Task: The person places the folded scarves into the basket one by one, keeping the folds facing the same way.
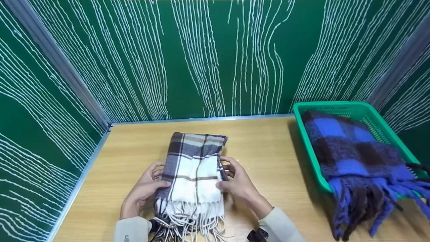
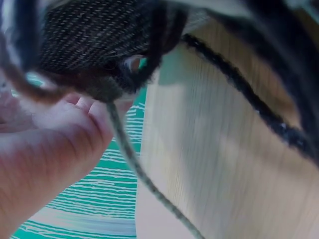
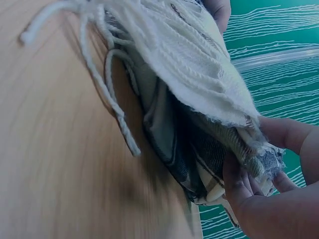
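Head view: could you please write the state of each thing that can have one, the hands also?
White scarf, folded, held at both sides.
Blue scarf, lying in the basket, partly hanging out.
Basket, upright, holding the blue scarf.
Left hand, pinching the white scarf's left side.
Right hand, pinching its right side.

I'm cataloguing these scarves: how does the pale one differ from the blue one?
The pale scarf has thin stripes and a slim fringe; the blue scarf has broad blocks and a thick fringe. The pale scarf is held by the left hand and right hand; the blue scarf lies in the green basket, fringe over its rim. Both are checked and fringed.
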A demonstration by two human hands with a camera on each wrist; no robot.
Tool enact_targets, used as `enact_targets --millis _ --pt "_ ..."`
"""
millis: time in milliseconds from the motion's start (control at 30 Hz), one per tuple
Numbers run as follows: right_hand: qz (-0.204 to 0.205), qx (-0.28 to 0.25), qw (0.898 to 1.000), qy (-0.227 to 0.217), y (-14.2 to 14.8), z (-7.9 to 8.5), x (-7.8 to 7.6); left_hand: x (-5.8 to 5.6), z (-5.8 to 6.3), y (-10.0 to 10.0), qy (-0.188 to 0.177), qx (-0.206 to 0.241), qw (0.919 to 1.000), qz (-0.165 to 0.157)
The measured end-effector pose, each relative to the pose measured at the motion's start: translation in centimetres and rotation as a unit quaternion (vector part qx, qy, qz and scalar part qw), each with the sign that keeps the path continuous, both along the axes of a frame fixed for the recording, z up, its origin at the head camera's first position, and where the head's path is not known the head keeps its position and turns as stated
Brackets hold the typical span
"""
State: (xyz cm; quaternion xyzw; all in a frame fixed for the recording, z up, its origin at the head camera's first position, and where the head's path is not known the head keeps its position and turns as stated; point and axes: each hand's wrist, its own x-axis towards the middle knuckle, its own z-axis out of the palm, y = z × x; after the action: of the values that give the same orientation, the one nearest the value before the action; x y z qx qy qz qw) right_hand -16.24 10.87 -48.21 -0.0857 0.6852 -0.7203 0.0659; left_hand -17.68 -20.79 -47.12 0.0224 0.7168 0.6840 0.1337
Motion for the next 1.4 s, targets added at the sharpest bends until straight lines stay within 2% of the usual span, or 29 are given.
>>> enact_targets --millis 200,500,800,1000,1400 --pt "0.001 0.005 1.000 -0.005 0.7 0.2 0.0 0.0 0.1 0.8 0.004 0.000 1.0000 -0.002" --pt "0.011 0.007 1.000 0.016 2.0 0.5 0.1 0.1 0.1 2.0 0.017 0.018 0.9995 -0.021" --pt "-0.008 0.022 1.000 0.013 2.9 1.3 0.5 0.1 0.3 3.3 0.019 0.027 0.9993 -0.020" --pt "-0.007 0.027 0.999 0.020 3.7 1.8 0.7 0.2 0.5 4.0 0.021 0.036 0.9990 -0.015" --pt "-0.010 0.044 0.999 0.020 5.0 2.8 1.2 -0.2 0.3 5.3 0.035 0.046 0.9979 -0.029"
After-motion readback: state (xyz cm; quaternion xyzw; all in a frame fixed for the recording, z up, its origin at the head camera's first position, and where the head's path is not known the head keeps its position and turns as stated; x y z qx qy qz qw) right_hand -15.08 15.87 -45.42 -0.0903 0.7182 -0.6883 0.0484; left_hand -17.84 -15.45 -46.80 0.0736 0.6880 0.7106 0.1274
